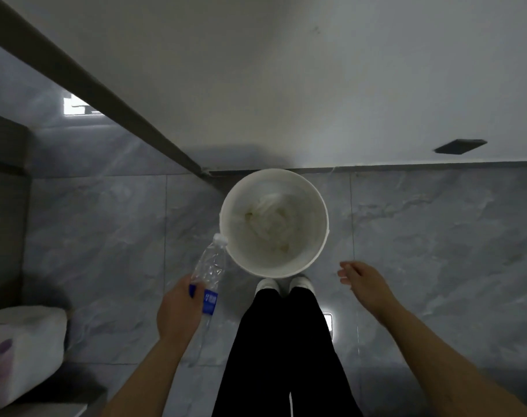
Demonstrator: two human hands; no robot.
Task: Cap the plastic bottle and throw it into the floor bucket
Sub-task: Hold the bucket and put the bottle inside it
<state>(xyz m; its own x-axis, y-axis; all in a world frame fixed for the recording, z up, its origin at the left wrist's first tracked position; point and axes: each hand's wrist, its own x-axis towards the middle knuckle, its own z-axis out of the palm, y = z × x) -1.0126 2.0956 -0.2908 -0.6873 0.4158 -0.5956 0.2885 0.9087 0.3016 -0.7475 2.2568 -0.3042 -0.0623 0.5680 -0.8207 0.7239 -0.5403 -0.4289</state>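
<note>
A clear plastic bottle (209,266) with a blue label and a white cap on its neck is held in my left hand (178,311), which grips it around the label. The capped end points up and forward and reaches the left rim of the white floor bucket (322,218). The bucket stands on the tiled floor against the wall, just beyond my white shoes (283,285), and holds crumpled pale material. My right hand (364,281) hangs to the right of the bucket with its fingers loosely apart and nothing in it.
A white wall with a dark baseboard (406,167) runs behind the bucket. A grey beam (90,85) slants from the upper left down to the bucket. A white soft package (21,350) rests on a ledge at lower left. My black trouser legs (286,356) fill the lower centre.
</note>
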